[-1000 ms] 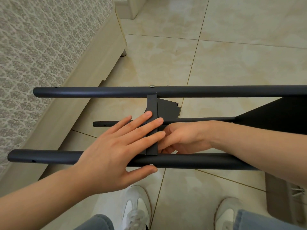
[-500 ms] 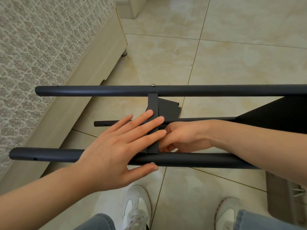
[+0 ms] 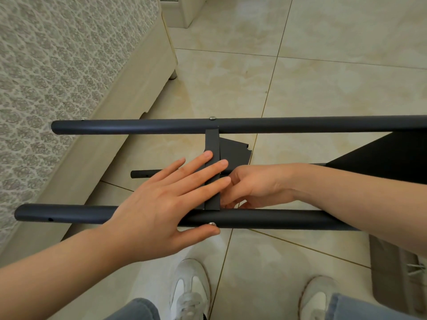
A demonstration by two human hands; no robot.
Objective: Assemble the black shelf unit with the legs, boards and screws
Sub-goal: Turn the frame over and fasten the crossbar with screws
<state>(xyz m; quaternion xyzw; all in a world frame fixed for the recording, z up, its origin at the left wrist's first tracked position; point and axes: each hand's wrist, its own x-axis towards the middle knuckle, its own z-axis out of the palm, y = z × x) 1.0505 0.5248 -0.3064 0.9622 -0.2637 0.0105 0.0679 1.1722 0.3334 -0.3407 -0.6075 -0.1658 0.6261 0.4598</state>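
The black shelf unit lies on its side over the tiled floor. Its far leg (image 3: 254, 126) and near leg (image 3: 265, 220) run left to right, and a third leg (image 3: 142, 174) shows lower between them. A black board (image 3: 212, 144) stands edge-on between the two upper legs. A silver screw (image 3: 212, 118) sits in the far leg and another screw (image 3: 212, 224) in the near leg. My left hand (image 3: 166, 199) presses flat on the board's left face, thumb under the near leg. My right hand (image 3: 256, 188) reaches behind the board with curled fingers; what they hold is hidden.
A second black board (image 3: 381, 155) fills the frame's right end. A patterned mattress on a beige bed base (image 3: 76, 162) runs along the left. A grey box with screws (image 3: 413, 269) sits at the lower right. My two white shoes (image 3: 191, 287) stand below the frame.
The frame and both hands hold almost the same position. My left fingers stay pressed on the board and my right hand stays tucked behind it.
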